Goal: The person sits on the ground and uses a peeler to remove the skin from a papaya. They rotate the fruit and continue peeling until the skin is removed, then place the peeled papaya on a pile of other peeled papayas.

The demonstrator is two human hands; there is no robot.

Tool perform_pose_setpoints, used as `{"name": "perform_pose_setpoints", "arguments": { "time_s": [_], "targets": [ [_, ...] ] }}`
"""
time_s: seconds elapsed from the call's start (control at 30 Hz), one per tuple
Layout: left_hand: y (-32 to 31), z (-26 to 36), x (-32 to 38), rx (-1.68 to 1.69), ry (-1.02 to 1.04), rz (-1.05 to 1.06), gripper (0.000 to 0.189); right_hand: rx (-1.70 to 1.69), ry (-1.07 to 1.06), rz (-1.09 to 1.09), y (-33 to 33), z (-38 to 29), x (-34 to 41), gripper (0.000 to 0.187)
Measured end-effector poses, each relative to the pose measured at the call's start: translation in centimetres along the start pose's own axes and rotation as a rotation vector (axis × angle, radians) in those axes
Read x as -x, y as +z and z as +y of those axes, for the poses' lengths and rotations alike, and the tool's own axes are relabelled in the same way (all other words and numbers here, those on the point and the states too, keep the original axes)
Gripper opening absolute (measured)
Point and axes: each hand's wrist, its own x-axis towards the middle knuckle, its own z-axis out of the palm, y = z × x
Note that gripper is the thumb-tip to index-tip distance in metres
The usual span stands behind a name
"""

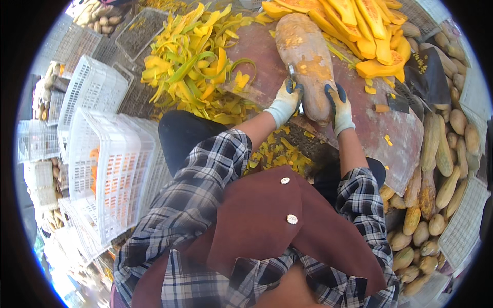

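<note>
A large tan squash (pixel 304 57) with orange patches lies lengthwise on a worn reddish board (pixel 254 46). My left hand (pixel 287 98), in a white and blue work glove, is closed around a metal-bladed peeler (pixel 291 70) at the squash's left side. Against the lower right side of the squash rests my right hand (pixel 339 106), gloved alike, its thumb and fingers on the rind. Cut orange squash pieces (pixel 369 30) are piled at the board's upper right. Yellow and green peelings (pixel 192 69) are heaped to the left.
White plastic crates (pixel 115 169) stand at my left. Many whole squashes (pixel 431 154) lie at the right. A cleaver-like blade (pixel 397 103) with a wooden handle (pixel 381 108) lies near the board's right edge. Peel scraps (pixel 285 154) lie on the ground between my legs.
</note>
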Motion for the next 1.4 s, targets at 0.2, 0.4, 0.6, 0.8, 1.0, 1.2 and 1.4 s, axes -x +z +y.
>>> {"name": "perform_pose_setpoints", "arguments": {
  "time_s": [0.2, 0.4, 0.6, 0.8, 1.0, 1.2, 1.4],
  "targets": [
    [-0.7, -1.9, -1.4, -0.361, 0.285, -0.023, 0.039, -0.267, 0.235, 0.117, 1.1, 3.7, 2.3, 0.068],
    [-0.6, 1.1, -3.4, -0.414, 0.416, -0.149, 0.042, 0.188, -0.025, 0.246, 1.4, 2.5, 3.1, 0.093],
    [1.9, 9.3, -13.2, -0.774, 0.494, -0.211, 0.043, -0.153, -0.038, 0.233, 2.0, 3.8, 2.2, 0.105],
    [9.8, 15.6, -19.9, -1.328, 0.607, -0.506, 0.037, -0.131, 0.032, 0.226, 2.2, 4.2, 1.6, 0.119],
    [9.3, 14.8, -18.2, -1.396, 0.606, -0.482, 0.038, -0.123, 0.129, 0.154, 1.1, 4.3, 1.0, 0.131],
    [4.1, 10.1, -12.8, -1.257, 0.448, -0.394, 0.046, -0.058, -0.026, 0.171, 1.3, 4.6, 0.3, 0.114],
    [-2.7, 5.1, -0.8, -1.082, 0.299, -0.492, 0.059, -0.122, -0.027, 0.068, -0.1, 4.7, -0.4, 0.121]
  ]
}}
